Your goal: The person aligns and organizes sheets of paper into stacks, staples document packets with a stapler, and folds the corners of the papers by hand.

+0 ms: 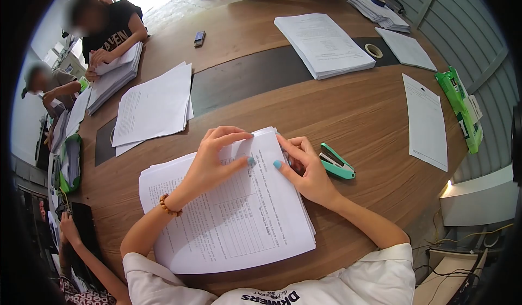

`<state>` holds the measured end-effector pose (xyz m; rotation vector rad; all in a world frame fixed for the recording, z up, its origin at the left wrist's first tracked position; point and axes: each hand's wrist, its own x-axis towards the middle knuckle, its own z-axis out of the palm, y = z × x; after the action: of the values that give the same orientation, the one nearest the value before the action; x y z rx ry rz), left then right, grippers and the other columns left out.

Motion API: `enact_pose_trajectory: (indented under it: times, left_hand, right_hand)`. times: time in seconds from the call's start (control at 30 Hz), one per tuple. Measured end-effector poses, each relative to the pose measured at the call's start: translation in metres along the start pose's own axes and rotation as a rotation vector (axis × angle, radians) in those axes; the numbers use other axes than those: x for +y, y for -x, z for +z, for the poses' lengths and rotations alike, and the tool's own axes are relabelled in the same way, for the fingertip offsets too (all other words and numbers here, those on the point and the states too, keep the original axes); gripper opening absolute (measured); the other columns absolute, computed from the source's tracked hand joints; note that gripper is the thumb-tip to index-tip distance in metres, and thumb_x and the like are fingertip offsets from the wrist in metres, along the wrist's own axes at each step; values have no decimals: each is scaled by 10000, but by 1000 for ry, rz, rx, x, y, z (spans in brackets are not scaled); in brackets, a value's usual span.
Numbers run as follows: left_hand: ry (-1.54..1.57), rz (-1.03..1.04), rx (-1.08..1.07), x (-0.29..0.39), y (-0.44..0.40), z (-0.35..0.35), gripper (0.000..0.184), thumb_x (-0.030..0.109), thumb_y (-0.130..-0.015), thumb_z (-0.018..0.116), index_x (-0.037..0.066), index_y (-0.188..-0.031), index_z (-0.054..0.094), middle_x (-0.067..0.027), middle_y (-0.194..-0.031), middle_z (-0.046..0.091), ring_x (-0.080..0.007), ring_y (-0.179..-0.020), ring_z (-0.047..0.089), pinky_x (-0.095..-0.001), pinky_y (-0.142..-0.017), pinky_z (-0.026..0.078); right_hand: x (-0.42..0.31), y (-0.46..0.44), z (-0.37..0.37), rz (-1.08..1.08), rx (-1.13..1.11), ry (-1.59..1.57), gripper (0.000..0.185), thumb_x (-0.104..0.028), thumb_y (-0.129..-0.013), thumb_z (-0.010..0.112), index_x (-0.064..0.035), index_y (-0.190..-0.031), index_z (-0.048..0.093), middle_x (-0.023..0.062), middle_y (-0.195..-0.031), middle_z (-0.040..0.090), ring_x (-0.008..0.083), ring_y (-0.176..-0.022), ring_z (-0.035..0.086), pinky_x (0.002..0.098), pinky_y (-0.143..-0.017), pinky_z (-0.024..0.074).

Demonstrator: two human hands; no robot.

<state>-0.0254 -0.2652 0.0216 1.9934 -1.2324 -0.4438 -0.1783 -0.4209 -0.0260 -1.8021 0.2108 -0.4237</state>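
A thick stack of printed sheets [234, 218] lies on the wooden table right in front of me, its top page showing text and a table. My left hand [220, 158], with a beaded bracelet at the wrist, rests on the stack's upper part, fingers bent and apart. At the stack's upper right edge, my right hand [304, 169] has its thumb on the top page and its fingers along the side; the corner is between them. Just right of that hand, a green stapler [337, 162] sits on the table, not held.
Other paper piles lie at the left [155, 109] and top right [326, 44]. A tape roll [373, 50], phone-like device [199, 38], single sheet [425, 122] and green packet [459, 109] are around. A person [117, 27] handles papers at upper left; another's arm [89, 256] is at lower left.
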Motion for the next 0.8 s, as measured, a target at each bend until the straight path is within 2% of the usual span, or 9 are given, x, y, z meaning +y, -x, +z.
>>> enact_pose_trajectory:
  times: [0.07,0.47,0.53,0.63,0.77,0.8]
  left_hand:
    - [-27,13,8,0,0,0,375,132,-688,697,106,-1056,633,-55,-1120,555,-215,-1079,451,-370,-939,363]
    - [-31,25,7,-2,-2,1,365,115,-682,690,105,-1042,634,-67,-1107,567,-218,-1076,471,-373,-935,376]
    - [-12,25,9,-2,-2,2,371,115,-682,691,105,-1048,632,-67,-1110,567,-214,-1078,472,-368,-934,376]
    - [-4,24,17,-1,-2,3,377,113,-683,692,101,-1055,630,-66,-1107,567,-210,-1076,475,-363,-931,378]
    - [22,9,5,0,-3,1,377,115,-683,696,96,-1054,631,-67,-1105,567,-208,-1072,479,-359,-931,375]
    - [22,11,1,1,-3,0,376,115,-679,696,94,-1049,633,-67,-1105,567,-209,-1071,481,-358,-929,376]
  right_hand:
    - [0,0,0,-25,1,54,510,-154,-804,622,-27,-1270,458,49,-975,431,95,-700,390,211,-590,381]
    - [4,-4,1,-7,0,-71,522,-159,-806,627,-17,-1275,448,39,-976,422,80,-717,388,203,-607,379]
    - [3,-4,1,105,-9,-335,486,-156,-835,595,-37,-1283,448,21,-983,423,68,-750,397,187,-664,376]
    - [0,-4,-1,168,-6,-453,425,-147,-869,539,-58,-1278,463,9,-998,426,66,-809,411,185,-736,369]
    - [1,-2,-3,152,-6,-418,389,-153,-887,504,-62,-1265,482,6,-1012,430,68,-854,413,195,-781,361]
    - [-1,-2,-4,158,-19,-393,387,-165,-899,477,-48,-1269,471,20,-1053,452,89,-950,417,224,-854,344]
